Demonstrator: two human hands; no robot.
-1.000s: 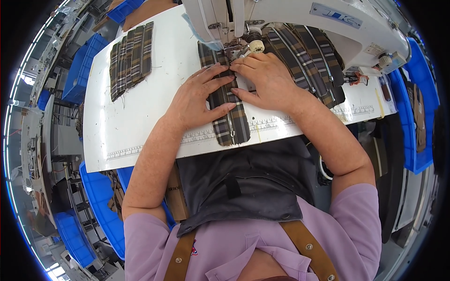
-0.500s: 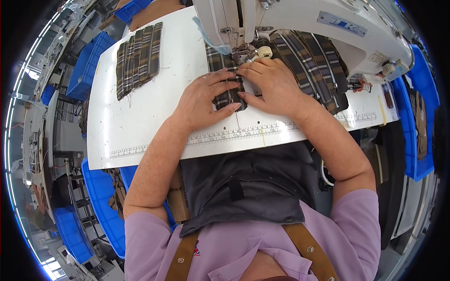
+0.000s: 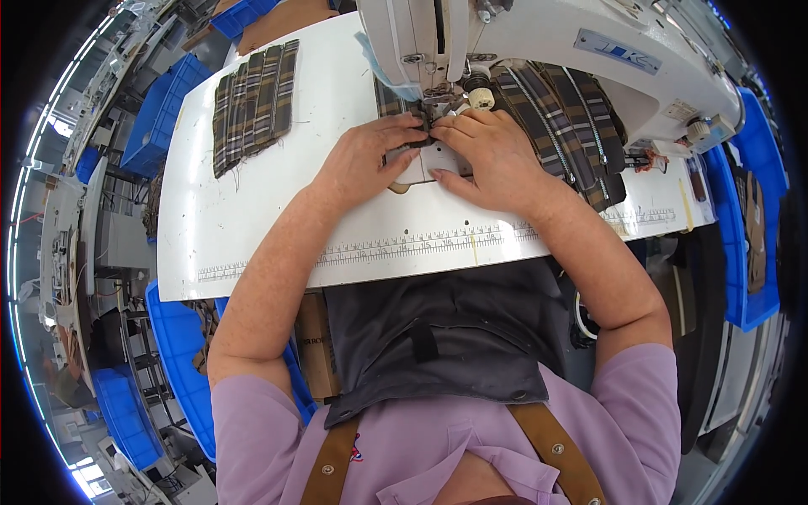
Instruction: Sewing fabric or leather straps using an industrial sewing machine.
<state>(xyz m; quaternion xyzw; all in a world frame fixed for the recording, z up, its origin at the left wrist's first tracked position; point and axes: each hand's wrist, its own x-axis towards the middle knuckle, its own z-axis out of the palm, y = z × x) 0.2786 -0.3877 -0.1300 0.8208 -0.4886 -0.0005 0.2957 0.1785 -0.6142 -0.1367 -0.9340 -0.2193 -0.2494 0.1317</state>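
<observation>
A plaid fabric strip [image 3: 394,101] lies under the needle area of the white sewing machine [image 3: 619,46], mostly hidden by the machine and my fingers. My left hand [image 3: 367,158] rests at the strip's near end, left of the presser foot, fingers slightly bent and apart. My right hand [image 3: 488,156] lies just right of the foot, fingertips at the fabric, thumb stretched apart on the bed plate. Several plaid pieces with metal zippers [image 3: 547,109] lie overlapped at the right under the machine's arm. More plaid pieces [image 3: 252,108] lie at the table's left.
The white table [image 3: 219,223] has a printed ruler along its near edge. Blue bins [image 3: 156,114] stand at the left, below the table and at the right [image 3: 762,299]. A dark apron [image 3: 446,320] covers my lap. Benches and another person, small and indistinct, appear at the far left.
The fabric strip has moved away from me into the machine, uncovering the near table and bed plate. Both hands stay beside the needle area; my left fingers have drawn slightly closer to it.
</observation>
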